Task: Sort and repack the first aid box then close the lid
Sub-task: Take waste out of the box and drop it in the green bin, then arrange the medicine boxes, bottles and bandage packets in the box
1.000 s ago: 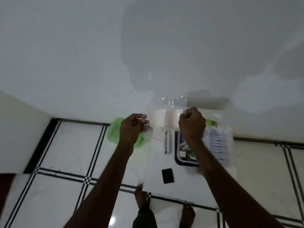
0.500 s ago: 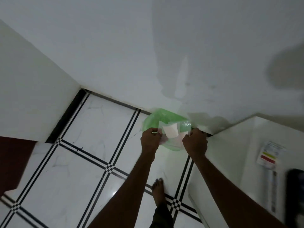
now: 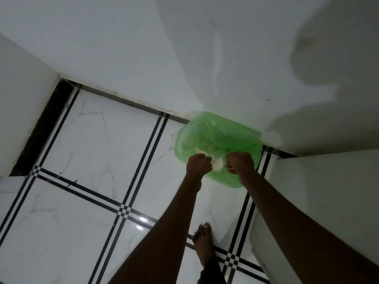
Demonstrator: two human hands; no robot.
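Observation:
My left hand [image 3: 198, 165] and my right hand [image 3: 240, 162] are held close together, both closed on a small clear wrapper with something white in it [image 3: 217, 164]. The wrapper hangs right above the open mouth of a bin lined with a green plastic bag [image 3: 217, 132], which stands on the floor against the wall. The first aid box is out of view.
A white table [image 3: 328, 201] stands at the right, its edge just beside my right arm. My bare foot [image 3: 204, 242] is on the white tiled floor below the hands. White walls close off the back and left.
I have turned left, away from the table with the first aid box, which has left the view. Both hands carried the wrapper over the green bin and drew closer together.

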